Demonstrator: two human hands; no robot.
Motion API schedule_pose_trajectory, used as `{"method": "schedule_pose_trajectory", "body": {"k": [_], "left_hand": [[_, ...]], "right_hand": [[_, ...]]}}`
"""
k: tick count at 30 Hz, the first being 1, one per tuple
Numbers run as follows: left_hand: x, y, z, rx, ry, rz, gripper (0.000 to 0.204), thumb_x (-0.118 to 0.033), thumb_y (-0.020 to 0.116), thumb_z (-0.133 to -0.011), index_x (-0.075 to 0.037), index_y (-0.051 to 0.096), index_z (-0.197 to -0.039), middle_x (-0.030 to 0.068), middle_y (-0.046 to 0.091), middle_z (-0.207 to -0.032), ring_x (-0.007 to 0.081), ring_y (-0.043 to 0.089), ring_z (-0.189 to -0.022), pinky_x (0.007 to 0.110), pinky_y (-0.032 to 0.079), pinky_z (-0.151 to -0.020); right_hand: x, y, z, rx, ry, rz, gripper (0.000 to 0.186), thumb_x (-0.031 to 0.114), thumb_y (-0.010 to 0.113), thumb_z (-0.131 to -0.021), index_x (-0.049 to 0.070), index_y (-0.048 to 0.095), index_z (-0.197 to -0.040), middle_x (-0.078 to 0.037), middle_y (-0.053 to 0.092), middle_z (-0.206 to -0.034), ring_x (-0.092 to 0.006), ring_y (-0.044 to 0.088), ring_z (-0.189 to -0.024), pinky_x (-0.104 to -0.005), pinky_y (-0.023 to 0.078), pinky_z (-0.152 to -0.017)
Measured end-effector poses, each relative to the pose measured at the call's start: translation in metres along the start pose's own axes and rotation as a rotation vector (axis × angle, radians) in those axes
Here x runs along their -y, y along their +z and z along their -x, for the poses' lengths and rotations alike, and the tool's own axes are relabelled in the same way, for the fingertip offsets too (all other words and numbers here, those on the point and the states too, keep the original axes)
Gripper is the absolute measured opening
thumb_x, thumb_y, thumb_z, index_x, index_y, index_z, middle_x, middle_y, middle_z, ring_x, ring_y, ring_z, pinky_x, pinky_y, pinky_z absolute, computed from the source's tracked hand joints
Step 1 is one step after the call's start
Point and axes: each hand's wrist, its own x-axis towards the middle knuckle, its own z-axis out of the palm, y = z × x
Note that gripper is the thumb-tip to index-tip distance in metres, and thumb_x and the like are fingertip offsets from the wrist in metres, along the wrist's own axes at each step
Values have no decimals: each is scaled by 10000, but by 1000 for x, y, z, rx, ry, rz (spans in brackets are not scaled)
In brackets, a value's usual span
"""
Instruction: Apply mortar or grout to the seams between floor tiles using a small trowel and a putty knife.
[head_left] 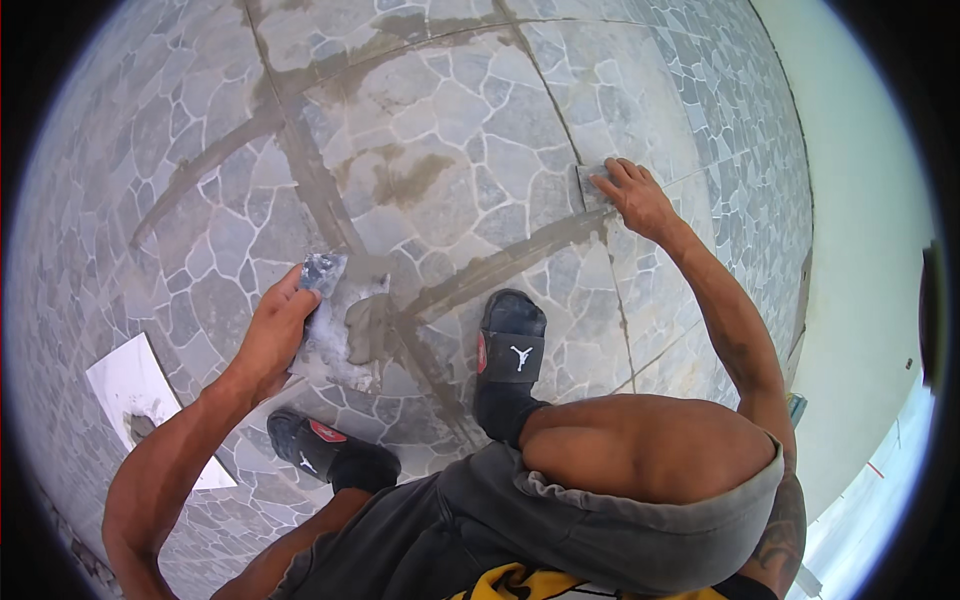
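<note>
At the left, my left hand (275, 330) is closed on the edge of a flat pale board (325, 345), its thumb on a grey-blue, smeared piece at the board's far end. A lump of wet grey grout (370, 328) sits on the board. Farther off to the right, my right hand (637, 200) grips a small flat grey scraper (592, 188). That scraper is down against the stone-patterned tile floor (430, 110), close to where tile joints meet. Wet grout (515, 258) is smeared along the joint leading from there toward the board.
My feet, in black slide sandals (512, 345), stand on the tiles between my hands. A white panel (140, 380) with a dab of grout lies at the left. Along the right runs a pale green wall (850, 200). More joints carry grout smears (310, 180).
</note>
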Motion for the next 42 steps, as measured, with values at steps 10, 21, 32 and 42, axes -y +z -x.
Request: {"method": "schedule_pose_trajectory", "body": {"k": [10, 21, 32, 42], "left_hand": [[2, -10, 1, 14, 6, -27, 413, -88, 408, -923, -9, 475, -1323, 53, 622, -1123, 112, 604, -953, 265, 485, -857], [-3, -3, -1, 7, 10, -29, 429, -88, 413, -919, -8, 472, -1336, 51, 621, -1126, 113, 598, -971, 269, 480, -871], [0, -4, 3, 6, 11, -16, 426, -84, 416, -917, -12, 483, -1331, 49, 626, -1113, 115, 599, -964, 267, 477, -874], [-7, -5, 10, -8, 20, -33, 428, -93, 412, -918, -17, 473, -1334, 55, 625, -1118, 118, 604, -961, 268, 484, -862]], "right_hand": [[-1, -11, 10, 119, 49, -6, 598, -51, 560, -795, 72, 452, -1370, -194, 437, -1353, -369, 436, -1272, -440, 416, -1018], [-8, -10, 5, 118, 70, 245, 581, 33, 588, -827, 86, 442, -1387, -186, 438, -1334, -336, 442, -1250, -457, 436, -957], [-38, -6, -41, 143, -7, 275, 519, 27, 573, -843, 94, 467, -1347, -181, 446, -1334, -339, 465, -1236, -430, 485, -921], [-23, -19, -59, 181, 76, 226, 540, 16, 606, -801, 90, 508, -1326, -182, 480, -1275, -337, 475, -1218, -452, 474, -924]]}}
